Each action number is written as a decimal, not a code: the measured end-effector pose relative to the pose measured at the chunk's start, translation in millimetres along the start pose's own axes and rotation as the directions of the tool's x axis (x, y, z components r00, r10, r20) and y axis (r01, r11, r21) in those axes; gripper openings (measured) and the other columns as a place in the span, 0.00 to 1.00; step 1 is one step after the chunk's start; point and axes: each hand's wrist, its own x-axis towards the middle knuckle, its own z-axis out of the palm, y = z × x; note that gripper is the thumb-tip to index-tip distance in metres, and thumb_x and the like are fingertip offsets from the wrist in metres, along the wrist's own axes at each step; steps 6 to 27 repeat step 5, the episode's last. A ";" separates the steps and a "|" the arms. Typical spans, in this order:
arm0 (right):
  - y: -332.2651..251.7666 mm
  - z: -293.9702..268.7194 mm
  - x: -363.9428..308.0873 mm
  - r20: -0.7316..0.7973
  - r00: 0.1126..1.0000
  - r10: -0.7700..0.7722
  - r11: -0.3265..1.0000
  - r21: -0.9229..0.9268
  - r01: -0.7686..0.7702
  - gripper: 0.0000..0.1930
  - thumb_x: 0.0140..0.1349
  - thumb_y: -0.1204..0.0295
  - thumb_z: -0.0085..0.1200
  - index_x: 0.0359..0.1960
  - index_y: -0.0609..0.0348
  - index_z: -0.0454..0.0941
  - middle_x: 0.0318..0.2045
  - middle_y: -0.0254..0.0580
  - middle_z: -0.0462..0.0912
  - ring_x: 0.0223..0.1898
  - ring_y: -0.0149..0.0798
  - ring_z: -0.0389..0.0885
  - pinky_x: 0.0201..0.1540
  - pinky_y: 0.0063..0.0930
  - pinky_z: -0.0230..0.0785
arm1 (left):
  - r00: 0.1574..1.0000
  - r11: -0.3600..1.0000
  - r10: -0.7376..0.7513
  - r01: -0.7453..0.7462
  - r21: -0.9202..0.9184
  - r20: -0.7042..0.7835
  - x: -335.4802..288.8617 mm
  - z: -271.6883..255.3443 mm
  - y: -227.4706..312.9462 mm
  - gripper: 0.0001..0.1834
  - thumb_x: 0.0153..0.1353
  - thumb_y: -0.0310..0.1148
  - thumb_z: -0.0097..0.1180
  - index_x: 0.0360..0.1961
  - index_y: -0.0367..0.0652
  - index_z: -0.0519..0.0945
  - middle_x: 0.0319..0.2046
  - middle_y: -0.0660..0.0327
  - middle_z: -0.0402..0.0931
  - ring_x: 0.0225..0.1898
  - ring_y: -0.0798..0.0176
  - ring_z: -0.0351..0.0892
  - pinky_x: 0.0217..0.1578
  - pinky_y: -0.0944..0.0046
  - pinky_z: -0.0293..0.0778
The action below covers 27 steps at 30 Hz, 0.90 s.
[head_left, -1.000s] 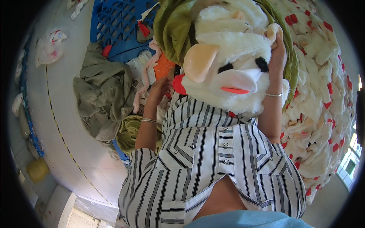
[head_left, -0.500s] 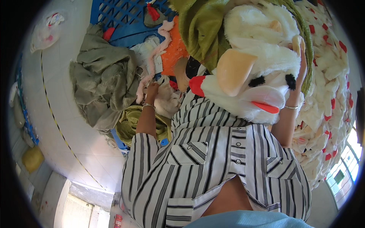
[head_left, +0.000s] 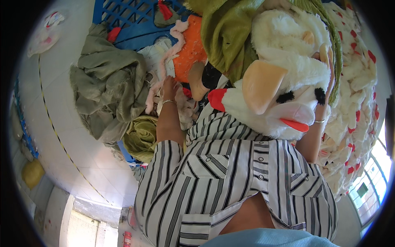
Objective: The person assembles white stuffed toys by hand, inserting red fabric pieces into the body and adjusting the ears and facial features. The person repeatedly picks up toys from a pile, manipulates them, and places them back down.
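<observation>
A white plush animal head (head_left: 288, 111) with peach ears, black fuzzy eyes, a pale snout and a red tongue lies against my chest on the right. My right hand (head_left: 329, 77) holds its right side, the palm along the plush and the fingers partly hidden by an ear. At left, my left hand (head_left: 169, 87) reaches among scraps of fabric, beside a strip of pink fluffy trim (head_left: 164, 61). Its fingers are bent together, and what they grip, if anything, is too small to make out. A red-tipped white part (head_left: 217, 100) sticks out left of the plush head.
Grey-green cloth (head_left: 109, 78) is bunched on a blue plastic crate (head_left: 135, 35) with orange fabric (head_left: 189, 51). Olive cloth (head_left: 226, 37) drapes behind the plush. A large heap of white plush pieces with red bits (head_left: 356, 99) stands at right. Floor tape (head_left: 61, 144) runs at left.
My left hand has moved slightly up and right, deeper among the scraps. The plush head has shifted a little right and down with my right hand still on it.
</observation>
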 end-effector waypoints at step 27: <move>7.2 0.9 -3.6 -0.025 1.000 0.004 0.980 0.199 0.001 0.15 0.71 0.66 0.46 0.53 0.62 0.75 0.38 0.39 0.81 0.37 0.30 0.81 0.43 0.22 0.75 | 0.982 0.950 -0.031 0.087 -0.299 0.185 51.6 7.9 -18.3 0.24 0.63 0.45 0.52 0.57 0.51 0.67 0.51 0.58 0.69 0.50 0.57 0.71 0.49 0.47 0.70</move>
